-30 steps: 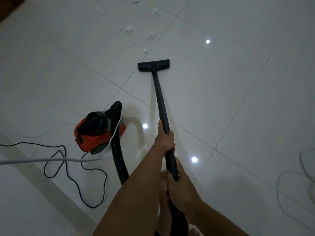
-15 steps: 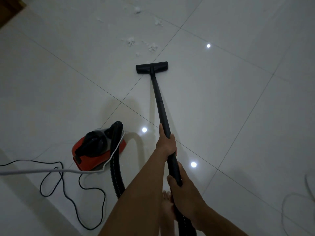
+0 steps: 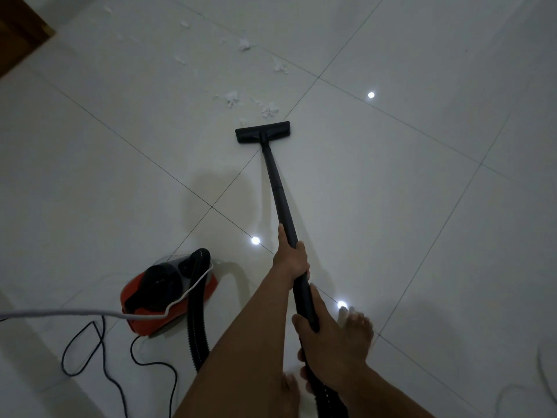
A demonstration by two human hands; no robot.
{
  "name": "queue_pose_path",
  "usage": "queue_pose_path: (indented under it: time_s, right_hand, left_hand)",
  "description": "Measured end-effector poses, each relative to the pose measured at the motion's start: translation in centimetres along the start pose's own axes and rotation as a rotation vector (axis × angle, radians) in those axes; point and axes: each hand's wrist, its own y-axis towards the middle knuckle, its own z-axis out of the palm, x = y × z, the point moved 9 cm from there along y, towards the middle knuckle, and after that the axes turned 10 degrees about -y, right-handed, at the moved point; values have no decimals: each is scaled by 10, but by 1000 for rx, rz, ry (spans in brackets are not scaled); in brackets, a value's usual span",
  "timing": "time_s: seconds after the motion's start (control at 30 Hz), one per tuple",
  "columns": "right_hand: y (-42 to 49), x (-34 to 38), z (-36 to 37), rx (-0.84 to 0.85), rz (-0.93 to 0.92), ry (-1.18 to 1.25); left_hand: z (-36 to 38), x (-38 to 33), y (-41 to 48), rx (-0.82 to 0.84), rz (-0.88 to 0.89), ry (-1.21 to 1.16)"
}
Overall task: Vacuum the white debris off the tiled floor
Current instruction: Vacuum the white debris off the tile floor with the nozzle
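I hold a black vacuum wand [image 3: 278, 188] with both hands. My left hand [image 3: 291, 257] grips it higher up the tube, and my right hand [image 3: 327, 339] grips it lower, near the hose. The flat black floor nozzle [image 3: 263, 132] rests on the white tiled floor [image 3: 391, 206], just short of scattered white debris [image 3: 268, 111]. More debris [image 3: 244, 43] lies farther away. The red and black vacuum body [image 3: 165, 294] sits on the floor to my left, its ribbed hose [image 3: 197, 327] curving down toward me.
A black power cord [image 3: 99, 342] loops on the floor at lower left, and a white cable [image 3: 75, 312] crosses over the vacuum body. My bare feet [image 3: 357, 324] stand under my hands. A wooden corner [image 3: 21, 28] shows at top left. Another cord [image 3: 542, 366] lies at right.
The view has tilted and I have stepped forward, so the nozzle sits right at the nearest debris. The scrap just ahead of the nozzle is gone. The vacuum body trails lower left.
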Motion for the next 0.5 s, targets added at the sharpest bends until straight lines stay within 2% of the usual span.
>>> queue_pose_path:
  time_s: [0.1, 0.2, 0.3, 0.5]
  right_hand:
    - [10, 4, -19, 46, 21, -8]
    - [29, -20, -31, -14, 88, 45]
    - [50, -44, -48, 34, 146, -79]
    - [60, -22, -95, 129, 36, 47]
  left_hand:
    - [14, -13, 7, -32, 3, 8]
    - [32, -22, 11, -62, -9, -21]
    - [53, -32, 15, -75, -13, -46]
    - [79, -62, 26, -96, -21, -55]
